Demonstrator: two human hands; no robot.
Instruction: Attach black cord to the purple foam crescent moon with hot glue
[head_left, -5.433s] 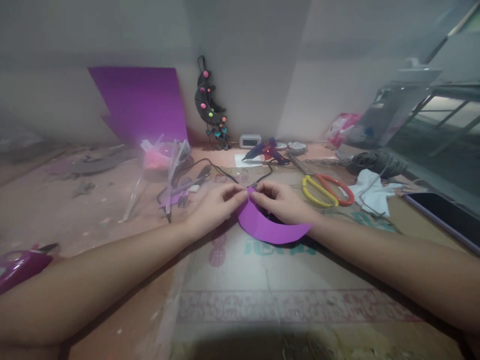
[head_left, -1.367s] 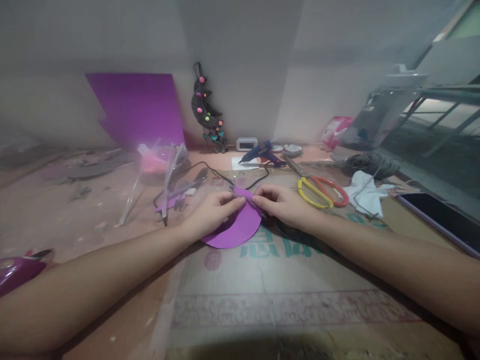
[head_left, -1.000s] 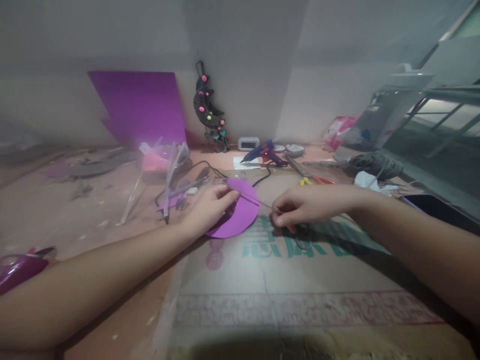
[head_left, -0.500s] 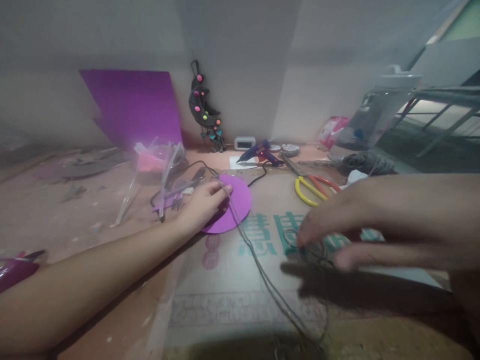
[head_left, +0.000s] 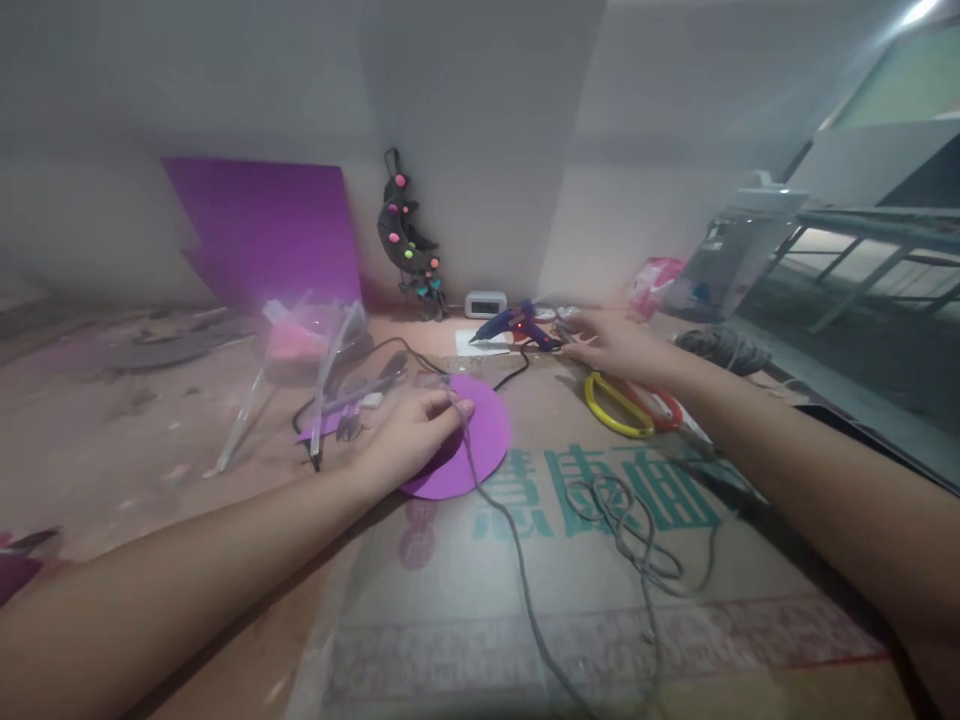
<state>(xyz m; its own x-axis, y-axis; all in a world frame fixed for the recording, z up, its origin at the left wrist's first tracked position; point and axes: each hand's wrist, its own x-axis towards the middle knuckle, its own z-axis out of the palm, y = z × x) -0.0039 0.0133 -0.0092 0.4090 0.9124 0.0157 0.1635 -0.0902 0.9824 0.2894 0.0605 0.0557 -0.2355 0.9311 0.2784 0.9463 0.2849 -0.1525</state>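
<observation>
My left hand [head_left: 431,425] pinches a grey cord [head_left: 517,535] against a round purple disc [head_left: 487,435]; part of the disc is hidden beneath the fingers. The cord runs from the fingertips down to the front and also lies in loose loops [head_left: 626,520] on the right. My right hand [head_left: 604,345] is stretched out toward the back, thumb and fingers apart, by the handle end of a blue glue gun [head_left: 506,322]. Under that hand lie scissors with a yellow and an orange handle [head_left: 619,408], their blades mostly covered.
A purple sheet [head_left: 266,230] and a dark moon-shaped ornament [head_left: 401,235] lean on the wall. A small white digital clock [head_left: 486,304] stands behind the glue gun. Clear plastic packaging [head_left: 315,335] sits left, a dark cord bundle [head_left: 724,350] right. Printed plastic sheeting [head_left: 450,630] covers the front.
My right hand has left the loops of cord and moved back to the glue gun and scissors. The left hand keeps its hold on the disc and cord. The view has tilted slightly up.
</observation>
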